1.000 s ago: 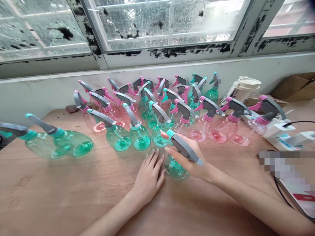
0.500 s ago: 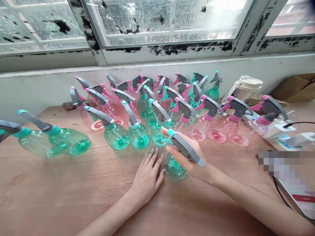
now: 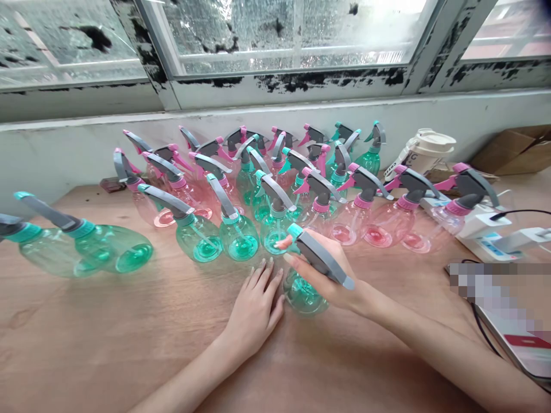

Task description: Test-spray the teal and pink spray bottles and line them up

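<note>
My right hand (image 3: 329,267) is closed round the neck of a green spray bottle (image 3: 303,295) with a grey and teal trigger head. The bottle stands on the wooden table (image 3: 206,344), and its neck is mostly hidden by my fingers. Just left of it, my left hand (image 3: 258,301) lies flat on the tabletop, fingers stretched forward, holding nothing. Ahead of my fingertips are other green spray bottles (image 3: 239,238). Pink spray bottles (image 3: 379,232) line the front to the right, and more pink and green ones crowd behind.
Two green bottles (image 3: 116,249) stand apart at the left. At the right are a white lidded cup (image 3: 424,152), a brown paper bag (image 3: 514,152), a power strip (image 3: 482,244) with plugs and cables, and a partly blurred flat device (image 3: 527,355). A windowed wall (image 3: 279,117) bounds the back.
The view has shifted slightly, so most things sit a little further left. My hands and the held spray bottle keep nearly the same pose.
</note>
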The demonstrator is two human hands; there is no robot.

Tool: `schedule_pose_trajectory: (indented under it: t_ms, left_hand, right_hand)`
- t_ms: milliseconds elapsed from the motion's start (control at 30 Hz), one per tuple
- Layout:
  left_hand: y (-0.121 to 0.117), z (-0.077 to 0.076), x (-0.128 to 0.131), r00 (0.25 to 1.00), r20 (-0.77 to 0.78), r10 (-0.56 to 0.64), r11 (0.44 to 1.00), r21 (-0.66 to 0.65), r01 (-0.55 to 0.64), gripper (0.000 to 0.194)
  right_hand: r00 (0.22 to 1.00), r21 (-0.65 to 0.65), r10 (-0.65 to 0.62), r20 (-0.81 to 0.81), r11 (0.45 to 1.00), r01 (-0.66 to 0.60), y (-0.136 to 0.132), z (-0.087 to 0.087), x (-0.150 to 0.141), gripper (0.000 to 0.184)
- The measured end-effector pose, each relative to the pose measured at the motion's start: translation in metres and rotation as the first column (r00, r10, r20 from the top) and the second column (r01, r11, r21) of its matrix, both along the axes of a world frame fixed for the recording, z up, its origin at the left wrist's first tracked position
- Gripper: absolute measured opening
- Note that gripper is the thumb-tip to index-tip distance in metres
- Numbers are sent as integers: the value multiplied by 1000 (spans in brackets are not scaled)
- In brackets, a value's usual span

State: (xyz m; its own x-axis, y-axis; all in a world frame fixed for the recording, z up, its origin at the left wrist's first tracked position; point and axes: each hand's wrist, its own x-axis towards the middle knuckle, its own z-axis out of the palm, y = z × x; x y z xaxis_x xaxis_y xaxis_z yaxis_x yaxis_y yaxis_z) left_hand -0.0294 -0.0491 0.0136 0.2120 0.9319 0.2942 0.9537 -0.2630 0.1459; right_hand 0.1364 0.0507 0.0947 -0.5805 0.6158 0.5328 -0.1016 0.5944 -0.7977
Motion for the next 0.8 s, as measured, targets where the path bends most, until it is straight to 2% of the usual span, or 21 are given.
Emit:
schedule_pose_trajectory:
  t_ms: [67, 167, 300, 367, 600, 733, 800]
  left_hand:
    - [0, 0, 0, 1000, -7, -1, 1000, -4, 1, 38]
    - [0, 1, 0, 1000, -22, -2, 1000, -10, 2, 38]
    - [-1, 3, 1, 1000, -23, 6, 999, -34, -7, 37]
    - [-1, 4, 2, 1000, -9, 7, 999, -40, -7, 37]
    - [-1, 3, 1, 1000, -16, 5, 999, -37, -6, 43]
    - [0, 1, 0, 1000, -2, -7, 1000, -19, 7, 43]
    - [0, 0, -1, 1000, 5, -7, 1000, -2, 8, 43]
  right_hand:
    - [1000, 38, -11, -20, 999, 11, 0, 4, -1, 3]
    - [1000, 72, 11, -19, 997, -10, -2, 10, 0, 15]
    - [999, 27, 40, 27, 999, -41, -3, 10, 2, 5]
    - [999, 4, 26, 41, 1000, -26, -4, 7, 2, 15]
    - [994, 35, -104, 30, 994, 103, -10, -2, 3, 30]
    - [996, 74, -86, 2, 994, 86, -9, 1, 2, 11]
    - [997, 109, -71, -31, 991, 74, -9, 4, 1, 13]
